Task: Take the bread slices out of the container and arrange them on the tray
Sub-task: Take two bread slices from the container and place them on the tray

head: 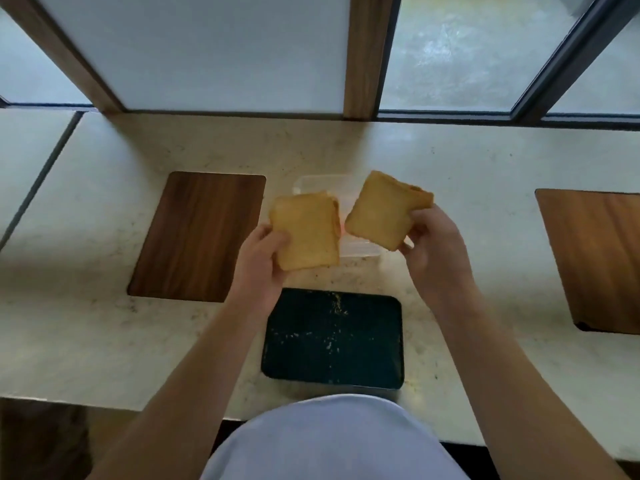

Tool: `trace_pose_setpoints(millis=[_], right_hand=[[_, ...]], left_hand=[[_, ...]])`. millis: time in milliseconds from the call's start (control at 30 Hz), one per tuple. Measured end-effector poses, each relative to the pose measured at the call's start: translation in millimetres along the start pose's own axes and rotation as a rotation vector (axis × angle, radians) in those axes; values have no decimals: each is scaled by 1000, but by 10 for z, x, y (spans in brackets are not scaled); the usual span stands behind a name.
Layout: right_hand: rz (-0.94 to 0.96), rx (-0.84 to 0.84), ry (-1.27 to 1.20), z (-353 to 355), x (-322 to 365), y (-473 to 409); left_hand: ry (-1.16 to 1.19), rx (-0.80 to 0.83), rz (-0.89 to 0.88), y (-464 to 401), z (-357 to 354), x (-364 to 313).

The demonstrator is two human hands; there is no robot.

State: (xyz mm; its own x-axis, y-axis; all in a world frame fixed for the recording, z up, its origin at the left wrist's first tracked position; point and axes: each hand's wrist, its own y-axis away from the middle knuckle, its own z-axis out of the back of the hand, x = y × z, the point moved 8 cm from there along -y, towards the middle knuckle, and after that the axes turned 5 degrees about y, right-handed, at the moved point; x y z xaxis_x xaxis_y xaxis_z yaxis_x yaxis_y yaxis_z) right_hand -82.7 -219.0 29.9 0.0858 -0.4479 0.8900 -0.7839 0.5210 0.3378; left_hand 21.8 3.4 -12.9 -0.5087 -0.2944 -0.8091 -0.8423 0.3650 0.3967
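Note:
My left hand (259, 261) grips a golden bread slice (304, 232) by its lower left corner, held up in the air. My right hand (433, 244) grips a second bread slice (384, 211) by its lower right edge, tilted to the right. Both slices hover over a clear plastic container (360, 251), which they mostly hide; I cannot tell what is inside it. Nearer to me on the counter lies a dark rectangular tray (332, 341) with only crumbs scattered on it.
A dark wooden board (197, 237) lies on the pale stone counter to the left of the container. Another wooden board (595, 258) lies at the far right. Window panes and wooden posts stand along the counter's back edge.

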Motion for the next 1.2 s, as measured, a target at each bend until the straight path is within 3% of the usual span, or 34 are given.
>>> trace_pose_setpoints(millis=[67, 133, 300, 433, 633, 800, 933, 1200], right_hand=[[-184, 17, -311, 167, -340, 223], [-389, -13, -519, 306, -750, 485], [-724, -108, -353, 660, -1562, 1115], [-775, -97, -217, 745, -1845, 1335], [-772, -134, -121, 618, -1966, 1193], [-617, -166, 332, 430, -1925, 908], [-588, -112, 551, 195, -2026, 737], [-729, -124, 34, -314, -2402, 556]], left_hand=[[321, -49, 192, 297, 306, 388], [352, -142, 269, 613, 612, 712], [214, -322, 389, 1209, 1046, 1305], [34, -376, 431, 1338, 1235, 1408], [-56, -283, 474, 1154, 1432, 1449], [-179, -215, 443, 860, 1618, 1295], [-254, -189, 402, 758, 1869, 1121], [-154, -288, 389, 748, 2420, 1018]])
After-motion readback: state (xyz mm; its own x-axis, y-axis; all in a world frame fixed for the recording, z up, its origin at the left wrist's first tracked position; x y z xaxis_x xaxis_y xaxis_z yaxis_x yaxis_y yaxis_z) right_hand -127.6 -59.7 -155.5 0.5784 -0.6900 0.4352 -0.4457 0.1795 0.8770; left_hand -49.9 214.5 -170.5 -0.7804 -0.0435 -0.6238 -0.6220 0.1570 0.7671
